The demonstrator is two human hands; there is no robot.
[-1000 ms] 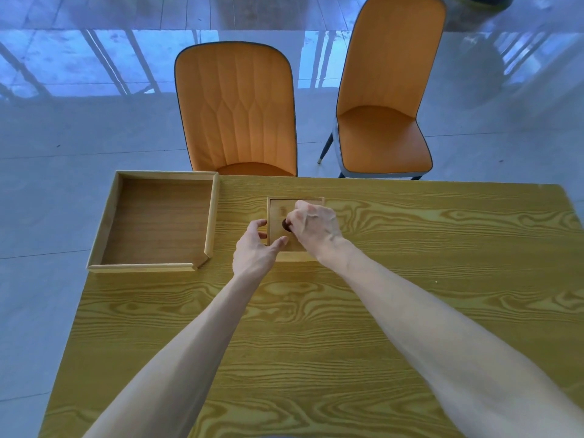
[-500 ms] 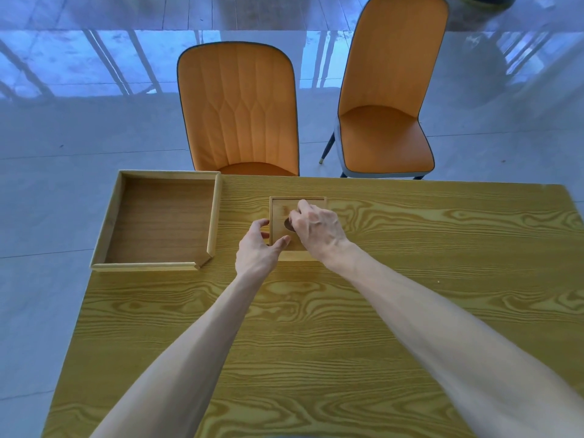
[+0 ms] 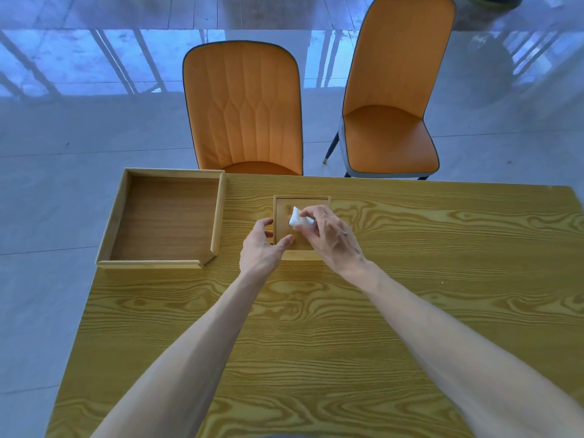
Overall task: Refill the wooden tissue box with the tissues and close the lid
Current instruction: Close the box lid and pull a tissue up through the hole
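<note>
A small square wooden tissue box (image 3: 311,204) stands on the yellow wood-grain table, its lid on top. A white tissue (image 3: 297,217) sticks up out of the lid's hole. My right hand (image 3: 331,237) pinches that tissue between thumb and fingers above the lid. My left hand (image 3: 263,248) grips the box's left front corner, thumb on the lid and fingers down the left side. The inside of the box is hidden.
An empty wooden tray (image 3: 164,218) with one open corner lies at the table's far left. Two orange chairs (image 3: 245,109) (image 3: 390,90) stand beyond the far edge (image 3: 442,181) of the table. Bare tabletop (image 3: 316,327) stretches toward me.
My right hand's fingers were in the lid's hole; now they have drawn a white tissue up through it. My left hand stays on the box.
</note>
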